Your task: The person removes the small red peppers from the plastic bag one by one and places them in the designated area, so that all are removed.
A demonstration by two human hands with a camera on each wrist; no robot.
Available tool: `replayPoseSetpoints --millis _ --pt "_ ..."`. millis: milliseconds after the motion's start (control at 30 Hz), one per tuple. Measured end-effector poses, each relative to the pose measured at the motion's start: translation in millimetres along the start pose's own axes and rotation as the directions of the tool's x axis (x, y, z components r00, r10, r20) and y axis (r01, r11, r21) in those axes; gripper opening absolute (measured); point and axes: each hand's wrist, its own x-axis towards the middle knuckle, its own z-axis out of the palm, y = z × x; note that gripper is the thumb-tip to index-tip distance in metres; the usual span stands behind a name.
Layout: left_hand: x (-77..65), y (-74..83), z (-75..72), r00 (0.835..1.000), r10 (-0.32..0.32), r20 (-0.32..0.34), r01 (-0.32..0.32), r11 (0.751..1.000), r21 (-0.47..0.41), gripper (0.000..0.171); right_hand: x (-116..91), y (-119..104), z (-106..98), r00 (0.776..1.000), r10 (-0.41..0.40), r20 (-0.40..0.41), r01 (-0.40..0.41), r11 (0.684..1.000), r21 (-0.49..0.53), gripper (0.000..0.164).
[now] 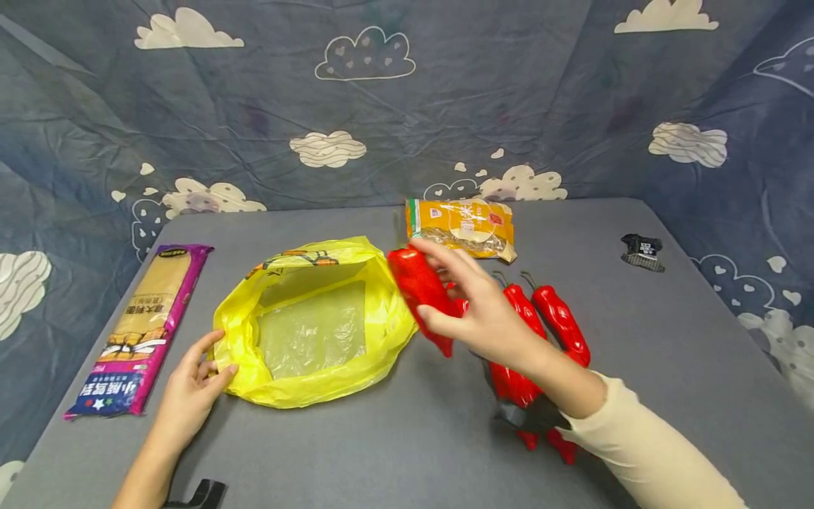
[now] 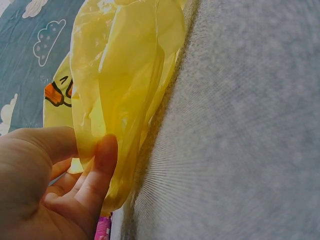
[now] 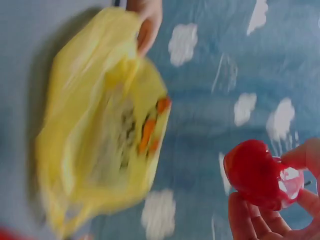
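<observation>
A yellow plastic bag (image 1: 381, 346) lies with its mouth wide apart left of the table's middle. My left hand (image 1: 193, 385) pinches its left rim between thumb and fingers, plainly seen in the left wrist view, where the bag (image 2: 127, 75) rises above the hand (image 2: 60, 185). My right hand (image 1: 473, 304) holds a long red pepper (image 1: 420, 290) just beside the bag's right rim. The right wrist view shows that pepper (image 3: 252, 172) end-on between thumb and fingers. Several more red peppers (image 1: 562, 322) lie beneath and beyond the right forearm, partly hidden by it.
A long pack of noodles (image 1: 146, 318) with purple edges lies at the left. Behind the right hand sits an orange-yellow food packet (image 1: 464, 223). A small black packet (image 1: 642, 252) is at the far right. A cloud-printed cloth (image 1: 445, 106) hangs behind the table.
</observation>
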Motion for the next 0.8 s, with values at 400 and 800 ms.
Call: replayPoseSetpoints --millis 400,800 --pt "-2.8 -1.1 0.9 1.000 0.000 -0.016 0.000 1.000 0.006 0.056 -136.4 59.0 -94.9 0.916 0.327 -0.230 -0.376 0.902 -0.213 0.078" --pt "1.9 11.1 1.4 0.996 0.046 -0.079 -0.040 0.996 0.074 0.053 -202.0 105.8 -123.3 0.752 0.623 -0.216 -0.660 0.706 -0.257 0.066"
